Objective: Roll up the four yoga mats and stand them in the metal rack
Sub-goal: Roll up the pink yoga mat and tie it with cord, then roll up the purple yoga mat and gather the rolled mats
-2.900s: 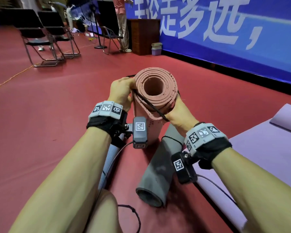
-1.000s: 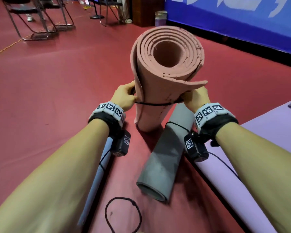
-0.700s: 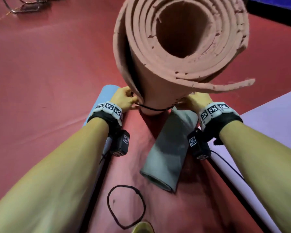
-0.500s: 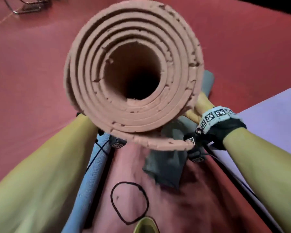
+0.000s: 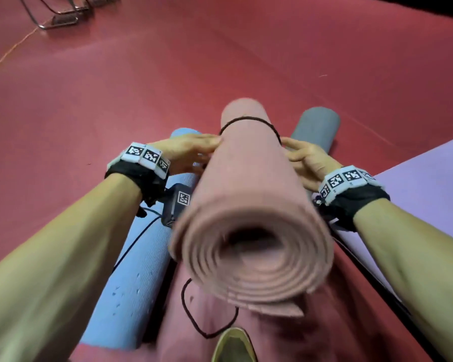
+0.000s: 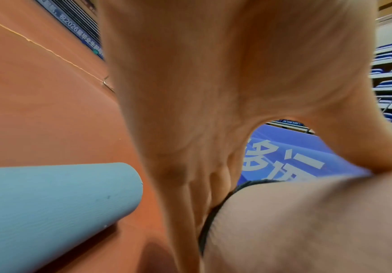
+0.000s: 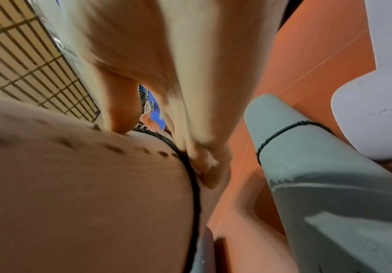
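Pink mat point(image 5: 249, 205) is rolled & sits between yr two hands, long axis running straight away from you, near end raised toward the head cam, far end down by the floor point(image 5: 115, 87); a black band point(image 5: 249, 120) rings it close to the far end. Yr left hand point(image 5: 186, 150) lies flat on its left flank, fingers straight, pressing at the band, not wrapped round; yr right hand point(image 5: 304, 158) is on the right flank, fingers out toward the band, thumb on the roll; wrist cam is too blurred to say if they pinch the cord. Both hands are level, far down the roll, so neither is nearer; wrists angled inward, forearms either side.

Blue mat point(image 5: 141, 257) lies rolled just left, grey mat point(image 5: 315, 129) banded just right, both parallel to pink; purple mat point(image 5: 429, 178) looks mostly flat at far right; a spare band point(image 5: 209, 309) lies on the floor under the near end. No rack in view; prob. you'd need a 2nd band near this end, then upend the roll.
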The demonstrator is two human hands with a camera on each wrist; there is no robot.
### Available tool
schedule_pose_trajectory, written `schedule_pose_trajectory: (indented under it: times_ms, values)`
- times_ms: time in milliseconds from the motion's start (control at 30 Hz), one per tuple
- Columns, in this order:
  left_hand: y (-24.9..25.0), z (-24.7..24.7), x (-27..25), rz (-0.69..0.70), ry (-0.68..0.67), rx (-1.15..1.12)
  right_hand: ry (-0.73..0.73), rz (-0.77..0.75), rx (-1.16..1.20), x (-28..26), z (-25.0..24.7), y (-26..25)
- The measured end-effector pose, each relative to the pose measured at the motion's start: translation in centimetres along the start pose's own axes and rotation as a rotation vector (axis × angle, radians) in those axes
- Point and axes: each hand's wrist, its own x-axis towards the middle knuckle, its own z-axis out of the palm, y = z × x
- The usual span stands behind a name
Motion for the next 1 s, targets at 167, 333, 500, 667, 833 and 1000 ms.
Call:
schedule_pose_trajectory:
  times_ms: [167, 333, 500, 667, 833, 1000]
  values:
    - [-3.6, -0.8, 1.1, -0.196, 0.069, -0.008, -0.077, 0.090, -0.190, 3.5, 0.5, 3.1]
    - [-7.2, -1.6, 3.2, -0.085, 0.351, 0.018, -0.090, -0.055, -0.657, 6.4, 3.3, 6.2]
    - [-7.1, -2.6, 6.2, -0.120, 0.417, 0.525, 0.172, -0.022, -0.649, 7.4, 4.8, 10.8]
    - [-9.0, -2.6, 6.5, -0.377, 0.322, 1.160, -0.041, 0.101, -0.771, 7.6, 6.8, 13.0]
    - [-8.2, -0.3, 7.5, -0.299, 0.314, 1.269, -0.030, 0.089, -0.778, 6.1, 5.0, 11.9]
    - [-5.5, 7.1, 9.6, -0.105, 0.200, 1.287, 0.197, 0.112, -0.906, 1.2, -0.1, 9.8]
